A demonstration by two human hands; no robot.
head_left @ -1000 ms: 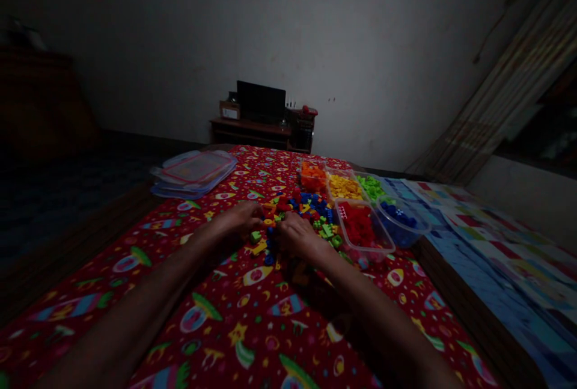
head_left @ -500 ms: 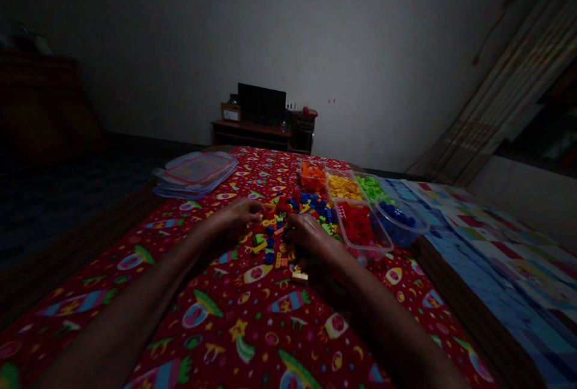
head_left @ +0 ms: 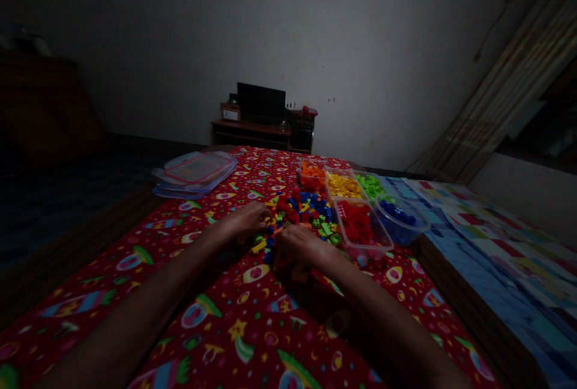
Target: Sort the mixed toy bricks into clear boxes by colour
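A mixed pile of small toy building bricks [head_left: 311, 204] in blue, red, green, yellow and orange lies on a red patterned cloth [head_left: 252, 329]. My left hand [head_left: 251, 219] is at the pile's left side, its fingers curled inward among the pieces. Close beside it, my right hand [head_left: 297, 243] reaches down over the near edge of the pile with bent fingers. Shadow and the hands themselves hide what is between the fingertips. A yellow brick [head_left: 258, 247] and several blue pieces lie between the two hands.
Right of the pile stand clear containers of sorted pieces: a red-filled box [head_left: 365, 251], a blue-filled bowl [head_left: 417, 230], and boxes with orange pieces [head_left: 312, 171], yellow pieces [head_left: 343, 185] and green pieces [head_left: 370, 184]. Stacked lids [head_left: 196, 171] lie at the far left.
My right hand has moved toward me and slightly left, now covering the near loose pieces and uncovering green ones. My left hand has shifted a little right, closer to it.
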